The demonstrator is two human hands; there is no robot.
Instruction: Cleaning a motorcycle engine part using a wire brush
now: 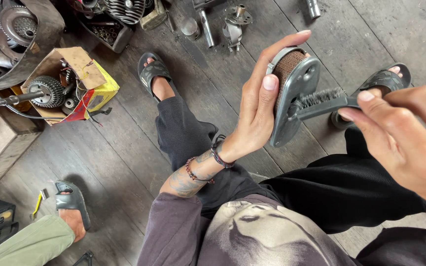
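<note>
One grey air filter (294, 101), left hand (257, 116) gripping, one brush (321, 101), right hand (403, 138)

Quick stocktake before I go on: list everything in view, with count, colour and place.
air filter: 1, grey frame, brown mesh, in left hand
wire brush: 1, dark grey, bristles on the filter frame
cardboard box: 1, tan and yellow, upper left, holds gears
engine parts: several, metal, top of floor
wooden floor: dark planks
other person's sandalled foot: 1, lower left
own sandalled feet: 2, dark sandals
left hand: grips filter
right hand: holds brush
</note>
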